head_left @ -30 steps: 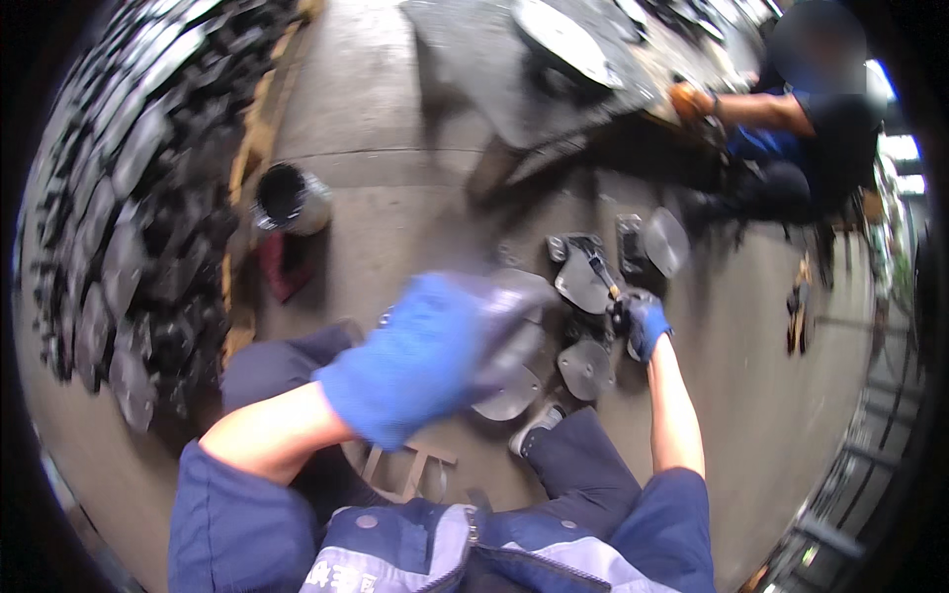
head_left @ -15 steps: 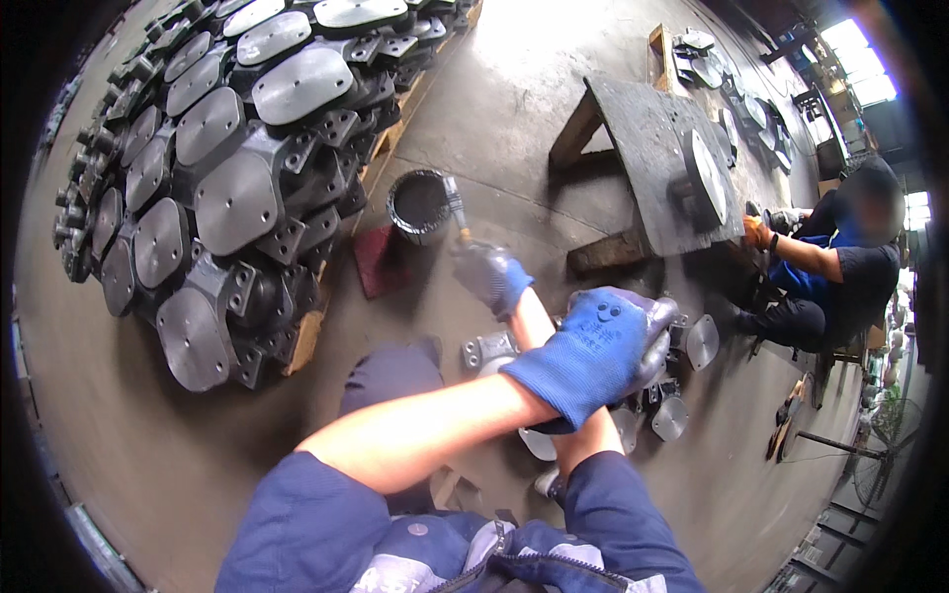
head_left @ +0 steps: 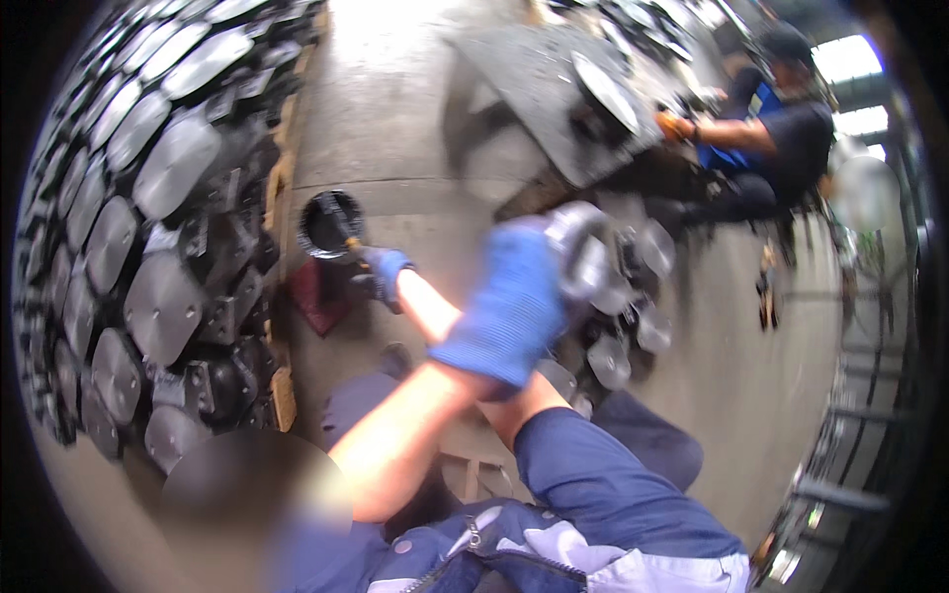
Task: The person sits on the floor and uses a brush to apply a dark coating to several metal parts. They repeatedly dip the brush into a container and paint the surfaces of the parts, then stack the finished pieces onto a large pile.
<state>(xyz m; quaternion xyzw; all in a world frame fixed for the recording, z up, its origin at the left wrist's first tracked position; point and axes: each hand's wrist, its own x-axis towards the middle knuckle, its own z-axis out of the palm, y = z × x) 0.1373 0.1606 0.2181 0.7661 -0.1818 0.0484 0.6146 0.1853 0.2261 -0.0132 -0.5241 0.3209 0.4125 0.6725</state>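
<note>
My forearms cross. My right hand [head_left: 383, 276], in a blue glove with a dark coating, reaches to the left and is closed round the handle of a paintbrush [head_left: 353, 241]. The brush's head dips into a black bucket [head_left: 310, 251] with dark contents. My left hand [head_left: 516, 301], in a blue knitted glove, is raised in the middle, over the right forearm. Its fingers are curled and blurred by motion, next to a shiny grey shape; what they hold cannot be made out. Several grey metal castings [head_left: 611, 361] with flat plates stand low beyond it.
Stacked metal castings [head_left: 163, 306] fill the left side, on a wooden pallet [head_left: 284, 395]. A dark red slab [head_left: 321, 296] lies by the bucket. Beyond stands a dark metal table [head_left: 524, 79] with a round plate [head_left: 605, 91]; a co-worker [head_left: 781, 128] in orange gloves sits there.
The view has shifted, so the surroundings sit farther left and higher. The brush has moved from the bucket's right rim to over its opening. My left hand has moved left and up in the picture.
</note>
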